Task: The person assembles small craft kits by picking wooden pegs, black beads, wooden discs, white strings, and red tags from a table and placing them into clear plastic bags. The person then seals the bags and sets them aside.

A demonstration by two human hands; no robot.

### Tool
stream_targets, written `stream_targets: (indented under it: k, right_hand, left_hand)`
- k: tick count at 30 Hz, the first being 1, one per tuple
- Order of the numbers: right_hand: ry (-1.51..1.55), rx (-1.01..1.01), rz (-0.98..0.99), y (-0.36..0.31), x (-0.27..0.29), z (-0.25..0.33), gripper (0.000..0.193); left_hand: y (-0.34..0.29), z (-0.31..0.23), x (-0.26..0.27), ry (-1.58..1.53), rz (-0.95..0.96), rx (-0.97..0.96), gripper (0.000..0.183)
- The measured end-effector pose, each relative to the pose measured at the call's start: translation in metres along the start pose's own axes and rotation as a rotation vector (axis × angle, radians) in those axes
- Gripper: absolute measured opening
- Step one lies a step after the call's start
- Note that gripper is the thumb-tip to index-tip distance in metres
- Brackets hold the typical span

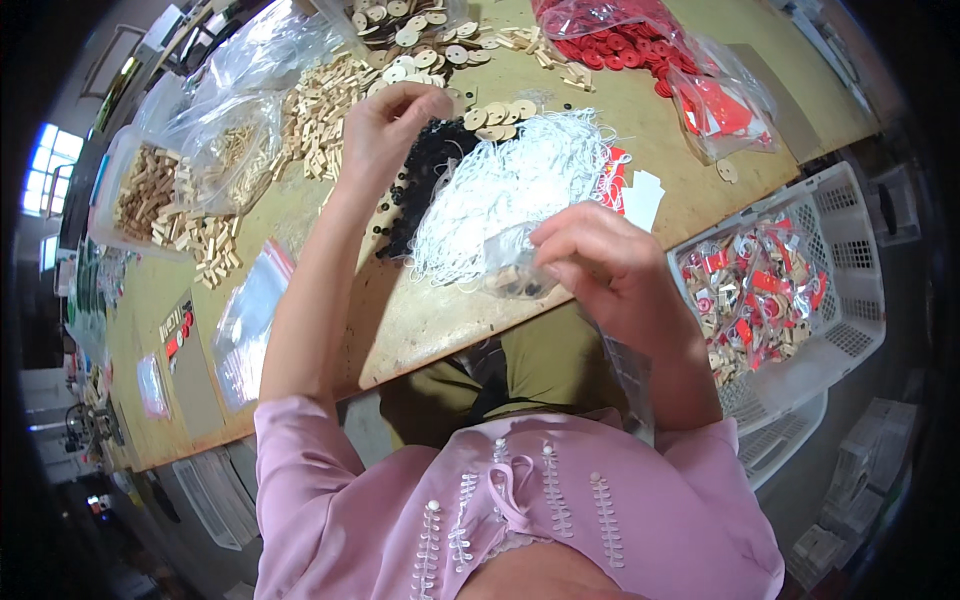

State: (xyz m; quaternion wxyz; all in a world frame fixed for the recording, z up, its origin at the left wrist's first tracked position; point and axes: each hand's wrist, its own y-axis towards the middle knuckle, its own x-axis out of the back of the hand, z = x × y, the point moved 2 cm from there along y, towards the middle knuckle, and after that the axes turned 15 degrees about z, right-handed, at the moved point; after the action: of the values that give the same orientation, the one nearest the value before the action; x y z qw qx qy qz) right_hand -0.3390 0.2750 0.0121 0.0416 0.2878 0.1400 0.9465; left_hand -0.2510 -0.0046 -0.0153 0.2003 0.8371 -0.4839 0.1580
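My left hand is raised over the far part of the pile of black beads, close to several pale wooden discs. Its thumb and fingers are pinched together, and whatever they may hold cannot be made out. By the table's front edge, my right hand grips the rim of a small clear plastic bag. Wooden and dark pieces show inside the bag. Just behind it lies a heap of white cords, with red and white cards at its right side.
Wooden sticks are heaped at the back left, beside a clear tub. Flat plastic bags lie left of me. Red discs spill from a bag at the back right. A white basket of filled bags stands right of the table.
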Motion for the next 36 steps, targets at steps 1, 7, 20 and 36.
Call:
stream_targets:
  k: [1,7,20,36]
  right_hand:
    - [-0.013,-0.007,-0.010,0.001,0.004,-0.002,0.015]
    - [-0.034,-0.011,-0.036,-0.003,0.020,-0.010,0.014]
    - [0.014,-0.107,-0.124,-0.023,0.011,0.005,0.015]
    - [-0.016,-0.051,-0.077,-0.014,0.008,-0.003,0.020]
  left_hand:
    - [-0.012,-0.024,-0.009,-0.202,0.066,-0.066,0.016]
    - [-0.052,-0.097,-0.052,0.289,0.301,-0.437,0.011]
    - [0.151,0.003,-0.127,0.916,0.420,-0.533,0.037]
    - [0.113,0.048,-0.009,-0.031,0.416,0.122,0.023]
